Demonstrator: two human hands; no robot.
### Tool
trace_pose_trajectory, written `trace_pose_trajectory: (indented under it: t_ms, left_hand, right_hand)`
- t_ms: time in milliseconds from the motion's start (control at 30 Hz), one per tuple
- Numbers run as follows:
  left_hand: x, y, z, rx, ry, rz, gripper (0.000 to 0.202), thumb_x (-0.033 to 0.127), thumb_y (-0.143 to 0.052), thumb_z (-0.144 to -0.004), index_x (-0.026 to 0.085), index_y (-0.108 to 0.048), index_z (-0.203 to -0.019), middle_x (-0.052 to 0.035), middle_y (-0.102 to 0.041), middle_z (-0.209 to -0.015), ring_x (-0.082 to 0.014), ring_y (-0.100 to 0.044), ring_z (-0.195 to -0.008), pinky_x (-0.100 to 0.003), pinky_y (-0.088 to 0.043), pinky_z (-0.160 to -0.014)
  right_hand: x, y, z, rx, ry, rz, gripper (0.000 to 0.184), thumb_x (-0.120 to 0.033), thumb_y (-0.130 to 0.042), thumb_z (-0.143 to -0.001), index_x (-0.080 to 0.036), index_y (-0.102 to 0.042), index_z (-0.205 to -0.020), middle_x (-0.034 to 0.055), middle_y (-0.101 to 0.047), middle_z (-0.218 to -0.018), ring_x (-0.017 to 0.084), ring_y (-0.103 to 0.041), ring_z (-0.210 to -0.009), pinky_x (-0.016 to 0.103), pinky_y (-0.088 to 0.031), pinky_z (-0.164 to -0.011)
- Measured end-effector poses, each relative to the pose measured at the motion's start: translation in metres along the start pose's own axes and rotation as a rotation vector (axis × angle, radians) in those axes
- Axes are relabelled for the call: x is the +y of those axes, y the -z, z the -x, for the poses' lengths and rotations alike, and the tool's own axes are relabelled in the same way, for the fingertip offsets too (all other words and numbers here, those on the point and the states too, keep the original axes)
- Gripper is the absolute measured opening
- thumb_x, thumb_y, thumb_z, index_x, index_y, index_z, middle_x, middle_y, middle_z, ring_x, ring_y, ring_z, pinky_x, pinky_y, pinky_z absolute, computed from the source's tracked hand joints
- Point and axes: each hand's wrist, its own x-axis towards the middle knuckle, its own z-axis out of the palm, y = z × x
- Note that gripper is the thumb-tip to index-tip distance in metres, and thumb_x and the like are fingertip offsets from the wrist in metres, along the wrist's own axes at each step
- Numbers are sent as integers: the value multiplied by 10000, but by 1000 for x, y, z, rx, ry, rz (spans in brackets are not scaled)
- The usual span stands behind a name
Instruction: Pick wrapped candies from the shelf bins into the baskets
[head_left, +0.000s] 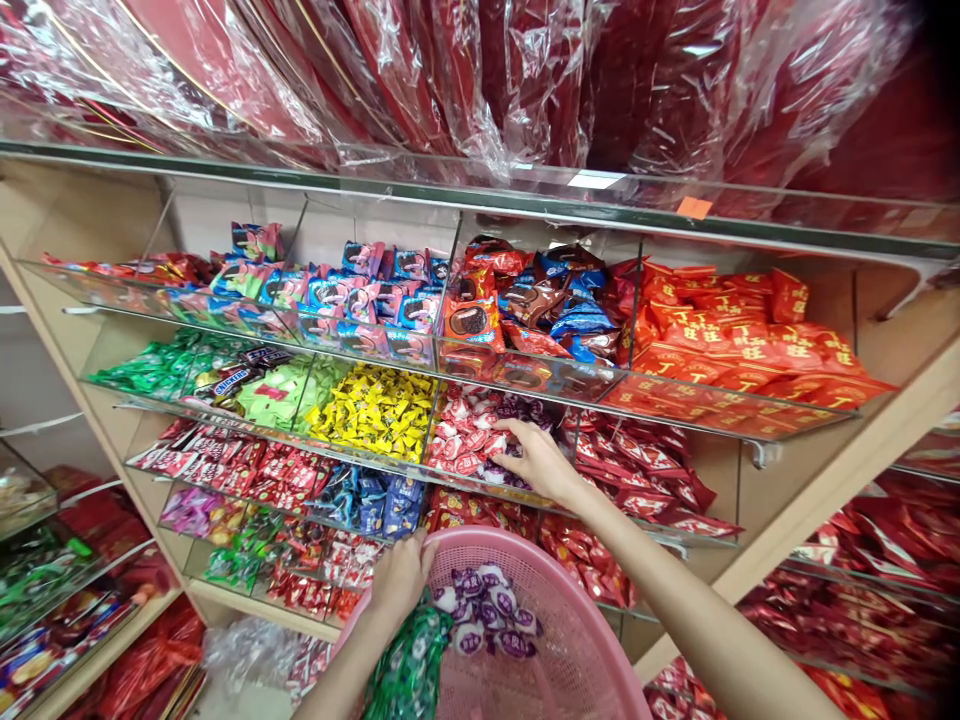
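My left hand (399,578) is closed over the far rim of a pink plastic basket (592,610). Inside the basket lie purple-and-white wrapped candies (491,612), with a bag of green-wrapped candies (411,660) beside my left forearm. My right hand (538,462) reaches into a shelf compartment, finger and thumb apart, nothing visible between them. Under and beside its fingertips are red-and-white wrapped candies (463,432) and purple-wrapped candies (525,410). Some of the fingers are hidden by the hand itself.
Clear panels divide the tiered shelf, and a clear front lip (360,452) runs below my right hand. Yellow candies (375,410) sit to the left, red packets (637,460) to the right. Orange-red packets (742,330) fill the tier above. Plastic-wrapped red goods (450,80) lie on top.
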Motion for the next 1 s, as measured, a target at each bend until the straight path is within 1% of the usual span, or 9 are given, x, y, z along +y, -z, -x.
trace_pose_trajectory:
  t_ms: [167,300,433,500,567,633,767,900,1000]
  left_hand:
    - [0,0,0,-3,-3,5,431,435,-196,-886,213,-511,-1080,-83,-659,-945,-209,-620,-868,-265,-421,-669]
    - [-2,-2,0,10,-2,12,436,449,-200,-883,222,-508,-1092,-82,-660,-948,-207,-620,-869,-267,-424,-680]
    - [-2,-3,-1,17,-2,17,434,452,-209,-882,220,-511,-1089,-82,-662,-935,-207,-624,-855,-262,-424,-670]
    - [-2,-3,-1,25,-4,15,437,449,-207,-882,214,-517,-1082,-85,-663,-921,-211,-625,-850,-266,-425,-666]
    - [-2,-4,-1,29,-6,15,440,451,-204,-882,212,-524,-1067,-90,-665,-911,-215,-627,-846,-274,-427,-667]
    - [-3,-4,-2,28,-6,22,436,454,-206,-882,217,-529,-1052,-89,-668,-908,-213,-627,-846,-275,-428,-667]
    - [-3,-4,-2,19,-2,33,431,456,-211,-881,223,-532,-1047,-75,-669,-916,-199,-626,-854,-255,-427,-663]
    - [-4,-5,-3,19,-2,16,447,464,-205,-880,222,-522,-1082,-78,-662,-943,-201,-624,-862,-256,-428,-668]
    - [-5,-8,-4,26,1,10,449,466,-205,-881,227,-519,-1096,-77,-666,-928,-203,-625,-856,-262,-428,-668]
  right_hand:
    - [-4,11,1,41,-15,-103,364,-332,-569,-755,-212,-511,-1094,26,-603,-915,173,-530,-834,309,-393,-748]
    - [-2,15,-4,119,-41,-214,379,-359,-596,-731,-206,-526,-1071,14,-600,-858,155,-542,-784,286,-413,-730]
    - [4,8,-16,223,-41,-328,413,-374,-601,-725,-168,-527,-1075,38,-615,-882,150,-556,-771,271,-427,-722]
    - [4,3,-26,262,-66,-340,382,-386,-594,-722,-143,-558,-1015,46,-625,-839,158,-562,-737,278,-432,-703]
    - [3,-2,-37,278,-85,-334,314,-391,-572,-731,-140,-592,-919,45,-632,-798,166,-565,-712,288,-433,-696]
    - [1,-5,-48,282,-105,-319,272,-382,-558,-735,-156,-603,-879,39,-641,-820,175,-571,-736,300,-429,-722]
    - [-2,-8,-64,243,-148,-269,280,-365,-557,-738,-191,-593,-954,21,-645,-892,192,-573,-839,323,-404,-806]
    - [2,-9,-68,191,-178,-174,285,-331,-551,-762,-200,-575,-1015,26,-644,-921,201,-571,-880,322,-392,-828]
    - [6,-8,-69,160,-169,-107,309,-294,-563,-767,-213,-551,-1064,29,-638,-966,200,-567,-915,312,-372,-861]
